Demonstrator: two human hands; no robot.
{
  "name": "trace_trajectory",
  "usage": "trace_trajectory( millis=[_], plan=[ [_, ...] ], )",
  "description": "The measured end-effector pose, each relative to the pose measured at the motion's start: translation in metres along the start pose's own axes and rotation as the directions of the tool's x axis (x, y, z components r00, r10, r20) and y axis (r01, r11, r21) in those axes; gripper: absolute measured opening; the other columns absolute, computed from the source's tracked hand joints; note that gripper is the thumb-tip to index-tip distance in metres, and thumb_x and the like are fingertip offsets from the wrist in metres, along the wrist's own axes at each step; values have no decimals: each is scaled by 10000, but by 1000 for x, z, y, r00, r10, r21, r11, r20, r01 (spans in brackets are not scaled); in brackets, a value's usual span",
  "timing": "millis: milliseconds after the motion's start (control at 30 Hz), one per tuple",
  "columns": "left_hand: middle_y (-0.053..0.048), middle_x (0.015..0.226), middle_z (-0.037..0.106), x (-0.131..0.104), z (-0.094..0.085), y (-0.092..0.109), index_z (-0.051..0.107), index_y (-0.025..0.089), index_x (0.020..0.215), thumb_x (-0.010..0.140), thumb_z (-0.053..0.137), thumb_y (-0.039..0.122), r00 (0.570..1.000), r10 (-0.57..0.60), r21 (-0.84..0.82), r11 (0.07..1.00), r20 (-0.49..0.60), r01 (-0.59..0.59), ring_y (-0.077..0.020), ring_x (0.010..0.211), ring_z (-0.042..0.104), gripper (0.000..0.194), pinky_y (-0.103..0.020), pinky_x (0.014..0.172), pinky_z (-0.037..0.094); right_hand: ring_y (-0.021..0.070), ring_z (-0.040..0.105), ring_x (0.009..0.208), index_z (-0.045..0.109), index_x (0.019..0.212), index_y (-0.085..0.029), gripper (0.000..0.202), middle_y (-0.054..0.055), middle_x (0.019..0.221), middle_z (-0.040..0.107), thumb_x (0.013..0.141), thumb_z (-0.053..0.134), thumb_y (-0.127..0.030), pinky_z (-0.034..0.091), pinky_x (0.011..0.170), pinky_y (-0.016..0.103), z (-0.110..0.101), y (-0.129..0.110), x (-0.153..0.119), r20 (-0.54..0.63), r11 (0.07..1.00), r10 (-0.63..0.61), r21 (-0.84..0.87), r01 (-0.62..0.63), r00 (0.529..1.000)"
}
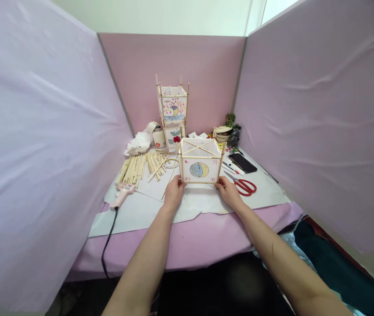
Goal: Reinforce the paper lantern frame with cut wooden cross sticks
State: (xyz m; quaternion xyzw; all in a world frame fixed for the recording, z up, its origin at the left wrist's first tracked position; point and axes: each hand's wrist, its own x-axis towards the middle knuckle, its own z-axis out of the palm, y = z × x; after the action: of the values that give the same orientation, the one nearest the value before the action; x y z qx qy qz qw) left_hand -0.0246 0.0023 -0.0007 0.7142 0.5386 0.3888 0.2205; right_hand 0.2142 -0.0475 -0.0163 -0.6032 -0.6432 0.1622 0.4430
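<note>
A square lantern frame (200, 170) of thin wooden sticks with white panels is held upright over the middle of the table. Its front panel shows a round blue and yellow moon drawing with small red marks in the corners, and two sticks cross over its top. My left hand (174, 193) grips the lower left corner, fingers closed round the stick. At the lower right corner, my right hand (229, 192) pinches the frame in the same way. Behind stands a taller two-tier lantern (174, 107) with painted panels.
Left of the lantern lie many loose sticks (134, 169), a white plastic bag (139, 144) and a pink glue gun (122, 196) with a black cord. Red-handled scissors (246, 188), pens (232, 168) and a black phone (242, 163) are at right. A jar (158, 137) and bowl (223, 137) stand behind.
</note>
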Motion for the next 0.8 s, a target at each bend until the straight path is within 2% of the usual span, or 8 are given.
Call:
trace_trajectory(
  millis=[233,467,667,800],
  plan=[
    [-36,876,693,-3,-4,2,578,237,990,827,553,233,1000,-7,68,998,-19,8,-204,815,619,165,-289,719,414,200,607,719,544,880,-225,84,25,792,674,850,480,-270,415,681,296,-2,2,12,-5,999,-40,-30,40,999],
    [-30,854,689,-7,-4,6,556,239,989,831,551,237,1000,-15,99,995,-13,16,-204,798,616,158,-292,707,406,207,611,729,554,902,-232,123,30,816,674,868,458,-302,415,665,297,0,4,9,-32,999,-42,-1,42,999],
    [-18,854,677,-11,-4,7,535,223,1036,794,584,194,1000,-18,61,998,-5,18,-177,779,621,249,-276,697,432,224,633,808,566,1009,-246,191,42,902,689,878,439,-302,447,722,325,4,8,9,-42,999,-20,46,22,999],
    [-26,884,653,-12,-2,4,510,204,1089,746,613,162,999,-23,43,999,-45,25,-171,790,614,360,-278,707,443,231,646,842,532,1142,-256,283,44,956,701,874,446,-278,461,752,345,6,10,10,-26,998,-11,63,12,1000]
  ],
)
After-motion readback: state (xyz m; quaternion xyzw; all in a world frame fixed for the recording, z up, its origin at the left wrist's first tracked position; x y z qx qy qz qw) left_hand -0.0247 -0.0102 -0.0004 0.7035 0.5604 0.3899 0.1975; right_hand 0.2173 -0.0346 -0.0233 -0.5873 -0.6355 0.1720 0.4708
